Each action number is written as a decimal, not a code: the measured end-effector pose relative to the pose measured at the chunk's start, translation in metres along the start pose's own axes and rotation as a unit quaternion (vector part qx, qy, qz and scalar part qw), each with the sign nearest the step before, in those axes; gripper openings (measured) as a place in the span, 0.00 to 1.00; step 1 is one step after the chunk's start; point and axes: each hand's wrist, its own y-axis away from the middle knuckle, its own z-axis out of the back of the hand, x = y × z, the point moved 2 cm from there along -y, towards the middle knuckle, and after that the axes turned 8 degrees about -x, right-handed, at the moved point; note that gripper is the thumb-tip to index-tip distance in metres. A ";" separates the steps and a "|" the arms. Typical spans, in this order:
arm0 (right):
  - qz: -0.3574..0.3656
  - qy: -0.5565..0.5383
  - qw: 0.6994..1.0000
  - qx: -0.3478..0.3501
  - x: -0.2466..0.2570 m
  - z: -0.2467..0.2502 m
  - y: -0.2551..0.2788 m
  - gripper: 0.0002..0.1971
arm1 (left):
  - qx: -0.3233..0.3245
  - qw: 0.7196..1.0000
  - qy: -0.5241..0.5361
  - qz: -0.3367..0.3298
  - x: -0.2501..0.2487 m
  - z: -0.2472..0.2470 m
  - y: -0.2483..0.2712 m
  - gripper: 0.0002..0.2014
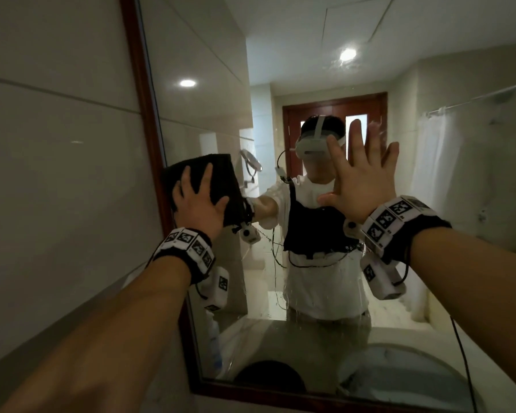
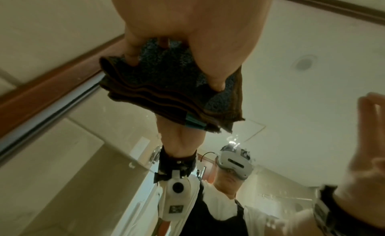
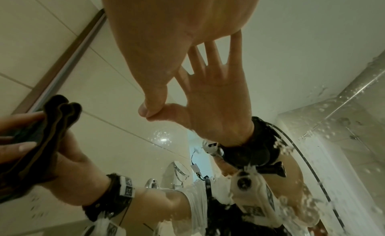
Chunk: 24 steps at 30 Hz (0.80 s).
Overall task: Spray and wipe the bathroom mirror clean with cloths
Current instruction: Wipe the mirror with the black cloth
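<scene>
The wood-framed bathroom mirror (image 1: 280, 84) fills the head view, with water drops and runs (image 1: 298, 305) on its lower middle. My left hand (image 1: 203, 195) presses a dark folded cloth (image 1: 218, 165) flat against the glass near the mirror's left edge, fingers spread over it. The left wrist view shows the same cloth (image 2: 166, 91) in several folded layers under my fingers (image 2: 216, 81). My right hand (image 1: 358, 174) is held up flat at the glass to the right of the cloth, fingers straight and spread, holding nothing. In the right wrist view its thumb (image 3: 152, 97) meets its own reflection.
The brown frame (image 1: 143, 114) borders a pale tiled wall (image 1: 57, 144) on the left. Low in the mirror I see a pale bottle (image 1: 215, 338), a dark round object (image 1: 268, 377) and a white basin (image 1: 399, 374). A black cable (image 1: 462, 353) hangs from my right wrist.
</scene>
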 end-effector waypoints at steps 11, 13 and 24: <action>-0.002 0.002 1.000 0.000 0.002 0.001 0.001 0.60 | -0.005 1.000 -0.027 -0.014 -0.024 -0.021 0.043 0.38; -0.001 0.001 1.000 -0.003 0.002 0.001 0.001 0.60 | -0.005 0.999 -0.039 -0.030 -0.038 -0.030 0.059 0.39; 0.005 0.005 1.000 -0.010 0.001 -0.002 0.001 0.61 | -0.001 0.991 -0.020 -0.129 -0.079 -0.059 0.101 0.39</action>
